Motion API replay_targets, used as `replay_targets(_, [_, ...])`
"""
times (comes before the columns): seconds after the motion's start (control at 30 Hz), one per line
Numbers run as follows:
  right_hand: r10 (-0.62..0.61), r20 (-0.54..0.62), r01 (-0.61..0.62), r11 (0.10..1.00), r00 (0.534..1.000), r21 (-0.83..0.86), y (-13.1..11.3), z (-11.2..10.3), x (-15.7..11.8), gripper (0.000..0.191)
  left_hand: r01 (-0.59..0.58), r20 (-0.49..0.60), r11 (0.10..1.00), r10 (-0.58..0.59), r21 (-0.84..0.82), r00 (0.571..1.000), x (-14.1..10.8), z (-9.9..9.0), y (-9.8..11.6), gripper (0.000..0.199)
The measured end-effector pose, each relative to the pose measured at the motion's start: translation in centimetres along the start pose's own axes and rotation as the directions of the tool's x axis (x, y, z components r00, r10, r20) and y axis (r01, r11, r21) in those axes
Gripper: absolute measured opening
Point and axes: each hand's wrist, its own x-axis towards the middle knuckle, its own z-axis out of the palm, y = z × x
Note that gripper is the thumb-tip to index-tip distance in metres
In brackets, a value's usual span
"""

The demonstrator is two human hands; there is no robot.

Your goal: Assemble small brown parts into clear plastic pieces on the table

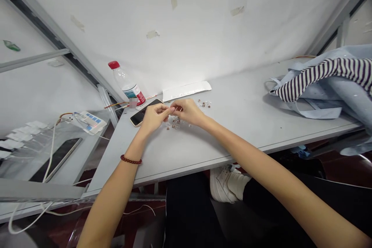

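My left hand (155, 116) and my right hand (187, 110) meet fingertip to fingertip above the grey table (247, 120). Both are closed in a pinch, and whatever lies between the fingers is too small to make out. Just below them lie small clear plastic pieces with brown bits (175, 122). More of these small brown and clear pieces (204, 104) sit to the right, beyond my right hand. A black phone (141, 116) lies flat beside my left hand, partly hidden by it.
A red-capped bottle (130, 87) stands at the back left. Behind my hands lies a white strip (187, 90). A blue bag with striped cloth (322, 81) covers the right end. A power strip (91, 123) and another phone (56, 159) rest on the left surface.
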Motion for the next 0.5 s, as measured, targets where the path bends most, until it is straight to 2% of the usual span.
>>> replay_targets(0.13, [0.025, -0.03, -0.028, 0.996, 0.999, -0.088, 0.0, 0.1, 0.0, 0.01, 0.048, 0.04, 0.998, -0.047, -0.037, 0.998, 0.0, -0.2, 0.0, 0.037])
replay_targets(0.3, [0.004, -0.012, -0.005, 0.994, 1.0, -0.107, 0.0, 0.3, -0.1, 0.011, 0.104, 0.086, 0.984, -0.093, -0.143, 0.992, 0.0, -0.6, -0.1, 0.037])
replay_targets(0.4, [0.022, -0.007, -0.023, 0.986, 1.0, -0.164, 0.4, 0.1, -0.1, 0.009, 0.126, 0.025, 0.964, -0.123, -0.236, 0.992, 0.3, -1.4, -0.3, 0.032])
replay_targets(0.5, [0.076, 0.01, -0.07, 0.956, 0.997, -0.285, 0.9, -0.2, 0.0, 0.009, 0.137, -0.141, 0.974, -0.163, -0.178, 0.977, 0.8, -2.5, -1.1, 0.027])
